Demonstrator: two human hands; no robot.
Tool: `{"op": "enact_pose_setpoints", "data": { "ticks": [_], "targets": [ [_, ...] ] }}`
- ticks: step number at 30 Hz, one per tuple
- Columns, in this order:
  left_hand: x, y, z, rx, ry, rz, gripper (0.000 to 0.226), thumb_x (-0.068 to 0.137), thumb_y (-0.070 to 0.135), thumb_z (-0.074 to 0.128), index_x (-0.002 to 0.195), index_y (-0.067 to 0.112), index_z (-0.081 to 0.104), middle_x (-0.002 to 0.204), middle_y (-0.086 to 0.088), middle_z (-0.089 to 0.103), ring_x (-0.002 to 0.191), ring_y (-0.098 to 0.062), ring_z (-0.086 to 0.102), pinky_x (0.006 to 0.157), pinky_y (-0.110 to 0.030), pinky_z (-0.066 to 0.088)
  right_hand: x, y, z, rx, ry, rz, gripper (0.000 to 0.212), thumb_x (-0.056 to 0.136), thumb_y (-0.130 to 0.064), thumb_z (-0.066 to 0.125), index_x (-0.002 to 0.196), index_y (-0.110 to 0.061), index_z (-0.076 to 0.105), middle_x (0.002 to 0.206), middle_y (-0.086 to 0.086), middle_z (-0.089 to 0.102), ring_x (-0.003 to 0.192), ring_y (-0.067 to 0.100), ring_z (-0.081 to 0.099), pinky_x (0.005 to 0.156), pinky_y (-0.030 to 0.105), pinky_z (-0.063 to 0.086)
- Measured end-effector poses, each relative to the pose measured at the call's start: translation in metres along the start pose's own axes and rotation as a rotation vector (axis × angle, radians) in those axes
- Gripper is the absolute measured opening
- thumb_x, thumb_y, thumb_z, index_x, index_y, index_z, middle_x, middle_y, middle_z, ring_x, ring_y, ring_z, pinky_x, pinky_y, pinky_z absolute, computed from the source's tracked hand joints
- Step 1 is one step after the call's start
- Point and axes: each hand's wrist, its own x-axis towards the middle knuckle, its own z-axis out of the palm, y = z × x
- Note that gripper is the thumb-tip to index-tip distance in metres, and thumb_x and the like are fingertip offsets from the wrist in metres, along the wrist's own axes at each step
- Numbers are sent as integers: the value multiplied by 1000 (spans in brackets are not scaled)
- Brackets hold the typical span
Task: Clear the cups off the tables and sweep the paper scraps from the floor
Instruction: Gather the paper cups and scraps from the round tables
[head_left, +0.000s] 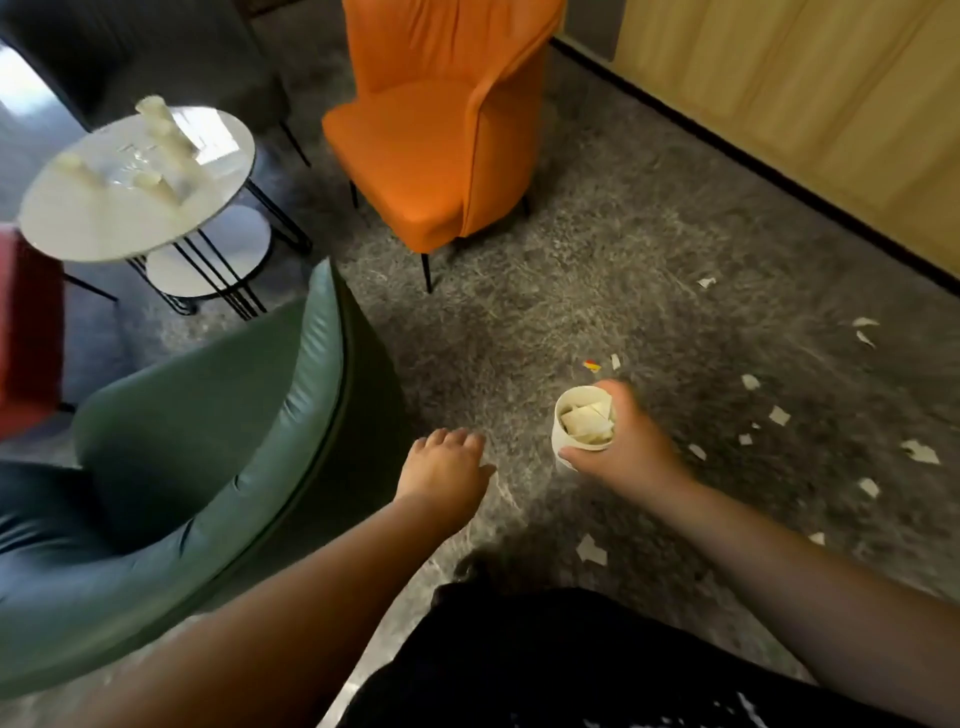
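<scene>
far left, the round table (78, 234) holds four pale cups (156, 184), blurred, upright as far as can be told, well apart from both hands and up-left of them. a green chair (218, 441) sits between the table and the person, an orange chair (441, 130) beyond it.

the left hand (444, 470) hangs palm down over the floor (571, 270), fingers loosely spread and holding nothing; whether it touches the floor cannot be told. just beside it to the right, the right hand (626, 447) is wrapped round a cup (582, 423), mouth up, already carrying folded paper pieces.

the scraps (779, 415) lie scattered to the right of that cup, most of them right of the right hand; one larger piece (592, 548) lies nearer, below the cup and between the two forearms. a judgement: the free left hand is the picker, yet most scraps lie on the right hand's far side, so the near piece is the likely easy reach, and the rest call for a shift rightward.
</scene>
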Motion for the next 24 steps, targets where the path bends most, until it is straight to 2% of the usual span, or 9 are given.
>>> {"op": "enact_pose_setpoints", "data": {
  "ticks": [1, 3, 6, 9, 14, 21, 24],
  "targets": [
    [13, -6, -6, -10, -2, -10, 51, 100, 49, 38, 145, 25, 39, 151, -2, 40, 142, -26, 31, 115, -43, 25, 17, -5, 2, 0, -14, -9, 74, 64, -28, 86, 125, -26, 43, 103, -10, 57, 87, 9, 55, 61, 6, 37],
    [39, -19, -15, -5, -10, -24, 51, 100, 49, 39, 144, 25, 39, 151, -2, 40, 142, -26, 30, 115, -43, 25, 52, -15, 6, 6, -44, -29, 73, 64, -28, 86, 123, -28, 43, 101, -13, 55, 88, 8, 56, 63, 5, 37],
    [83, -41, -29, 9, -24, -49, 50, 99, 48, 39, 142, 24, 41, 149, -2, 42, 140, -26, 32, 112, -43, 27, 107, -30, 9, -11, -49, -50, 72, 63, -27, 86, 122, -26, 44, 102, -10, 56, 92, 12, 57, 73, 22, 42],
    [134, -66, -46, -4, -25, -77, 45, 99, 48, 38, 136, 24, 46, 142, -1, 48, 135, -26, 38, 108, -42, 31, 169, -49, 8, -59, -41, -64, 77, 63, -28, 87, 127, -22, 44, 105, -8, 55, 94, 13, 56, 74, 22, 39],
    [212, -99, -91, -22, -45, -78, 39, 99, 41, 37, 131, 21, 49, 138, -3, 51, 132, -27, 41, 107, -43, 33, 258, -84, -2, -101, -41, -47, 81, 65, -31, 86, 132, -25, 39, 117, 0, 59, 103, 20, 58, 86, 36, 50],
    [296, -141, -147, -36, -1, -110, 36, 100, 37, 37, 130, 21, 49, 137, -4, 52, 131, -28, 41, 105, -44, 34, 361, -127, 6, -56, -64, -93, 77, 62, -28, 87, 124, -26, 43, 106, -11, 54, 96, 12, 56, 77, 25, 43],
    [323, -164, -154, -60, 1, -160, 40, 100, 39, 37, 136, 23, 46, 141, -3, 48, 133, -27, 39, 107, -44, 32, 412, -143, 19, -49, -123, -116, 78, 62, -26, 88, 126, -23, 43, 109, -8, 56, 98, 14, 57, 80, 29, 46]
  ]
}}
